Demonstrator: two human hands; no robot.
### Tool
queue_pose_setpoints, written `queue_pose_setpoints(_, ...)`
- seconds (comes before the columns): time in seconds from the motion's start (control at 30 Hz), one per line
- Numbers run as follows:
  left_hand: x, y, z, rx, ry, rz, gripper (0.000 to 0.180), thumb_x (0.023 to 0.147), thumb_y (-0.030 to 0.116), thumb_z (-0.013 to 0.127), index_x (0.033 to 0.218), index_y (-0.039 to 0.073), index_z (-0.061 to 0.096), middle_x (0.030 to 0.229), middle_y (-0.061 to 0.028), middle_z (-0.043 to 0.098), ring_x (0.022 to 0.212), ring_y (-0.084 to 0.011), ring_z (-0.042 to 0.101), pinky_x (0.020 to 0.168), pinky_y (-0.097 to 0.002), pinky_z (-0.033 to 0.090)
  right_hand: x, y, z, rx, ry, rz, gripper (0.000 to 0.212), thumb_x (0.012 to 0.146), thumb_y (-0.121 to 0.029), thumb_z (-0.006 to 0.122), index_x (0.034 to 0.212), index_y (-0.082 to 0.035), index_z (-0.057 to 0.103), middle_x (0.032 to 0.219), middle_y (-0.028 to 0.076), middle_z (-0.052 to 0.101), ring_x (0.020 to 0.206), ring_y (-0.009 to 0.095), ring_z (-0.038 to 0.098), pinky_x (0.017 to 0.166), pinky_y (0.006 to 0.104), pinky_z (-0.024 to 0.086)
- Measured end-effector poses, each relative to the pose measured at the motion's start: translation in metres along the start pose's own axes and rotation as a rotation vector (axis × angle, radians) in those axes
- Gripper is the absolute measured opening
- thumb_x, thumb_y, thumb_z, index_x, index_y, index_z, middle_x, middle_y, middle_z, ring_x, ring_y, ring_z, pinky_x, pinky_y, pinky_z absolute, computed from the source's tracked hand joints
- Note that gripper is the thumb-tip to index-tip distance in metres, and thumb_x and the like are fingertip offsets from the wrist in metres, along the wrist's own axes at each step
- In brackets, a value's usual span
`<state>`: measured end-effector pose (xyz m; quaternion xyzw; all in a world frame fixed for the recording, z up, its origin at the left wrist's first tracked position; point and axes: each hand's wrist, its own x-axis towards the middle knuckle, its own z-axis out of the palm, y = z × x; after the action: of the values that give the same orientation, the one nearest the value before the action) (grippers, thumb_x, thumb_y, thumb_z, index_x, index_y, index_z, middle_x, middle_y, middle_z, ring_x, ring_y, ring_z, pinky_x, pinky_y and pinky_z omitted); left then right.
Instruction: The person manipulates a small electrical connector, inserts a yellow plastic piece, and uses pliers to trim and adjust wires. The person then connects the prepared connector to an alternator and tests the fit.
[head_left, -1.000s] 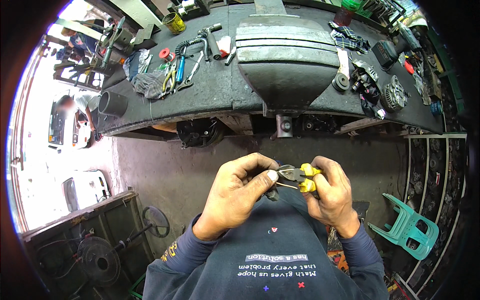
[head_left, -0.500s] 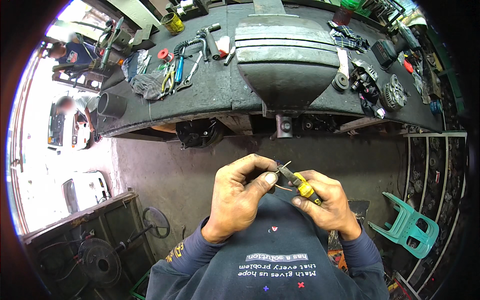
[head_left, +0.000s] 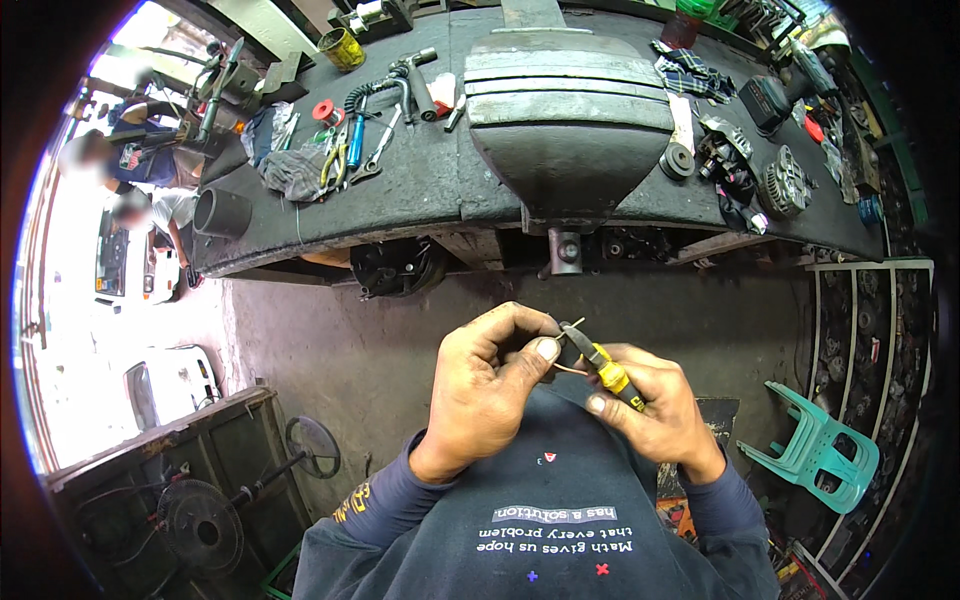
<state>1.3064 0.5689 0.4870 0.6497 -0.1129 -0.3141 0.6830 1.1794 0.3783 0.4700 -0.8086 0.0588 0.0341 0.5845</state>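
In front of my chest, my left hand (head_left: pixel 490 390) is closed, thumb and forefinger pinching a thin wire (head_left: pixel 576 323). A thin copper-coloured strand (head_left: pixel 572 370) sticks out below those fingertips; whether it belongs to the same wire I cannot tell. My right hand (head_left: pixel 648 400) is wrapped round a pair of pliers (head_left: pixel 617 380) with yellow and black handles. The dark jaws of the pliers are at the wire, right beside my left fingertips. My fingers hide most of what the left hand pinches.
Ahead stands a dark workbench (head_left: pixel 400 205) with a large vise (head_left: pixel 570 120). Hand tools, a rag (head_left: pixel 293 172) and a solder-like red spool (head_left: pixel 326 112) lie left, alternator parts (head_left: pixel 785 183) right. A green plastic stool (head_left: pixel 815 450) stands right, a fan (head_left: pixel 200 525) lower left. Two people are far left.
Both hands stay nearly in place. The plier jaws have tilted and shifted slightly at the wire. At the far left, one person has moved further into view.
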Motion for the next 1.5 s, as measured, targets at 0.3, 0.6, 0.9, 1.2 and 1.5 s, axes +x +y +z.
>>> queue_pose_setpoints(0.3,-0.005,0.000,0.007,0.368,0.111,0.205,0.009,0.091,-0.007,0.070,0.099,-0.004,0.072,0.079,-0.0053,0.065,0.060,-0.0039,0.050,0.054,-0.0233,0.039,-0.004,-0.026,0.012,-0.547,0.234,-0.095,0.031,0.081,-0.008,0.083,0.105,0.004,0.068,0.113,0.021,0.067,0.097,0.039,0.068,0.084,0.0461,0.055)
queue_pose_setpoints(0.6,-0.003,-0.003,0.004,0.333,0.048,0.349,0.012,0.090,-0.010,0.069,0.100,-0.005,0.073,0.084,-0.0091,0.070,0.069,-0.0115,0.064,0.061,-0.0257,0.048,-0.004,-0.011,-0.009,0.046,-0.054,0.039,0.022,0.092,-0.014,0.080,0.101,0.004,0.071,0.093,0.015,0.071,0.083,0.026,0.070,0.076,0.0358,0.054)
queue_pose_setpoints(0.9,-0.004,-0.002,0.002,0.320,-0.003,0.280,0.011,0.090,-0.009,0.069,0.099,-0.005,0.073,0.085,-0.0103,0.071,0.073,-0.0137,0.067,0.066,-0.0267,0.051,-0.004,0.002,-0.020,0.345,-0.210,0.172,0.029,0.097,-0.021,0.080,0.114,0.002,0.076,0.102,0.011,0.077,0.093,0.021,0.072,0.086,0.0361,0.056)
queue_pose_setpoints(1.2,-0.001,-0.008,0.001,0.232,-0.051,0.175,0.010,0.093,-0.004,0.070,0.103,-0.005,0.073,0.086,-0.0090,0.072,0.076,-0.0108,0.065,0.069,-0.0260,0.051,-0.007,0.009,-0.027,0.714,-0.309,0.440,0.033,0.098,-0.022,0.080,0.120,0.002,0.076,0.105,0.009,0.077,0.097,0.019,0.071,0.086,0.0365,0.058)
queue_pose_setpoints(1.5,0.008,0.012,-0.003,-0.042,-0.166,-0.148,0.015,0.103,0.007,0.068,0.108,-0.007,0.071,0.091,-0.0064,0.073,0.078,-0.0076,0.064,0.071,-0.0246,0.054,-0.001,-0.004,0.001,-0.641,0.288,-0.260,0.039,0.072,-0.008,0.086,0.104,0.005,0.070,0.121,0.021,0.067,0.109,0.039,0.069,0.091,0.0423,0.057)
